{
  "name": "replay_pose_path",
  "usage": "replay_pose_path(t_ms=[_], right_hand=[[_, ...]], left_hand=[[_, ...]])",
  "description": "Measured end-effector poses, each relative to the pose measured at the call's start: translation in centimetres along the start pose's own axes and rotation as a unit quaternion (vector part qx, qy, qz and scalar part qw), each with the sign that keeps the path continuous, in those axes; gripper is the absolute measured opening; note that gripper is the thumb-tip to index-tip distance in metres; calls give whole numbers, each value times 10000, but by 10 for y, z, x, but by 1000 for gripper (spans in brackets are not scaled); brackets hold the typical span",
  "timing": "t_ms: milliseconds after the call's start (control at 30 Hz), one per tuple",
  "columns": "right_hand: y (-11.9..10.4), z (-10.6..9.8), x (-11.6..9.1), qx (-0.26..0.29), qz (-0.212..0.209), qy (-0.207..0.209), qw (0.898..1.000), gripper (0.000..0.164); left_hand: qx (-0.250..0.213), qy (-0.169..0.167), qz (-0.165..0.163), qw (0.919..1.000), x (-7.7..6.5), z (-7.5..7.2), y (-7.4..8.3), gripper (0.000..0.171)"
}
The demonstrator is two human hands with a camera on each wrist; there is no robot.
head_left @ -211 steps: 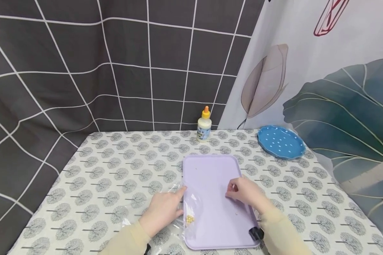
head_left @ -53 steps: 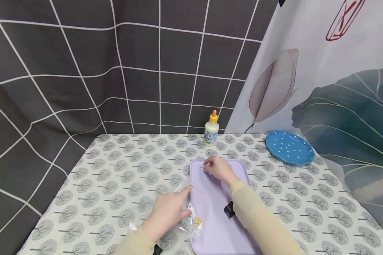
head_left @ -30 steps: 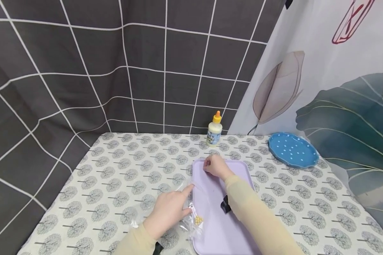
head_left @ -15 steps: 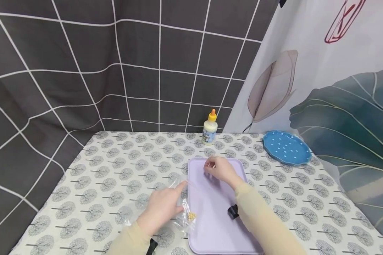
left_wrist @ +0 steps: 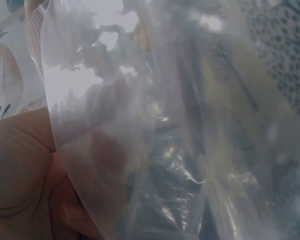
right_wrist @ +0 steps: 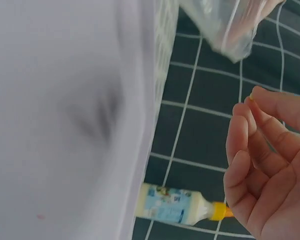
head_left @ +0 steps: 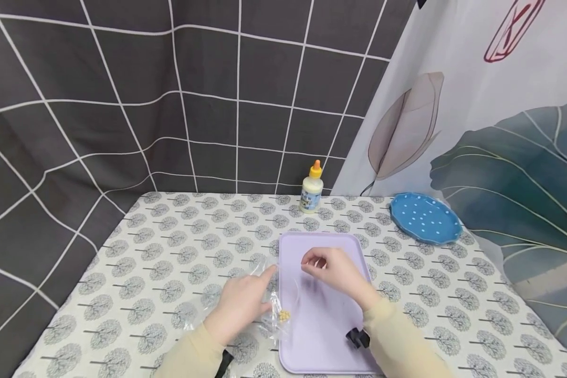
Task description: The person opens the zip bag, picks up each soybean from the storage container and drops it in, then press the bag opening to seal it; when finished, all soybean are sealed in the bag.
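Observation:
My left hand (head_left: 240, 304) holds a clear plastic bag (head_left: 273, 302) at the left edge of the lilac tray (head_left: 318, 357); its index finger and thumb are spread apart. Small round yellow pieces (head_left: 284, 315) lie bunched in the bag. In the left wrist view, curled fingers (left_wrist: 75, 215) show behind the bag's edge, and the film covers most of the view. Above the tray, my right hand (head_left: 337, 273) pinches a tiny pale yellow piece (right_wrist: 251, 96) between thumb and index fingertip, to the right of the bag. Its other fingers are curled loosely.
A white bottle (head_left: 311, 195) with a yellow and orange cap stands behind the tray. At the back right sits a blue plate (head_left: 425, 218) with white dots. A small pinkish speck (right_wrist: 40, 217) is on the tray. A tree-patterned cloth (head_left: 170, 252) covers the table.
My right hand has gone from the tray's right side to its far left corner, then back nearer with a tiny piece in its fingertips. The left hand stays at the bag.

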State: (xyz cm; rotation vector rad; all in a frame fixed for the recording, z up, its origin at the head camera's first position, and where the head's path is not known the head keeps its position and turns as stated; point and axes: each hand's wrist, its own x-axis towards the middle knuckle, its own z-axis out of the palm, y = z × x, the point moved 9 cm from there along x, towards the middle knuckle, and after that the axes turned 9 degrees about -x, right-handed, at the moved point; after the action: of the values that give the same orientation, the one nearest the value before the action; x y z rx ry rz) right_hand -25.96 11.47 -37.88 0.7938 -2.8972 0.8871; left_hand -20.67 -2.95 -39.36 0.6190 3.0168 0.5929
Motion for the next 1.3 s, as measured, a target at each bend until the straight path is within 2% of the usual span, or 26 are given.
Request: replay_pose_path(t_ms=[133,433,567,633,700,767,833,900,1000,1167,1300], right_hand=[[-13,6,-11,-42,-216,-69,9997,6],[-22,17,-22,-371,-176,-160,9990,4],[-21,14,-29,-375,-69,51,9993,5],[-25,10,-36,-523,-175,324,9980,13],[-34,8,-43,-805,-465,619,9937,26],[-47,7,-51,-1197,-869,867,9852,38],[-59,10,-58,-1589,-1222,939,9752,48],[-67,14,-63,-1893,-1396,887,9679,51],[-73,17,-67,-2127,-1416,779,9637,46],[-73,6,-69,-1891,-1292,855,9697,21],[-70,-6,-70,-1693,-1120,1028,9738,10]], left_hand=[[2,-51,11,10000,1,1,0,79],[-93,-83,32,9999,2,0,2,75],[-174,-83,20,9998,1,-1,2,75],[-216,-54,-11,9998,1,-2,1,75],[-249,-24,-41,9997,1,-3,0,75],[-267,-14,-63,9996,1,-4,-1,76],[-273,9,-55,9996,1,-5,-1,77],[-269,31,-41,9996,1,-6,-1,77],[-215,108,13,9997,0,-8,2,73],[-436,326,136,9984,-2,-17,8,61],[-702,537,247,9958,-7,-28,12,57]])
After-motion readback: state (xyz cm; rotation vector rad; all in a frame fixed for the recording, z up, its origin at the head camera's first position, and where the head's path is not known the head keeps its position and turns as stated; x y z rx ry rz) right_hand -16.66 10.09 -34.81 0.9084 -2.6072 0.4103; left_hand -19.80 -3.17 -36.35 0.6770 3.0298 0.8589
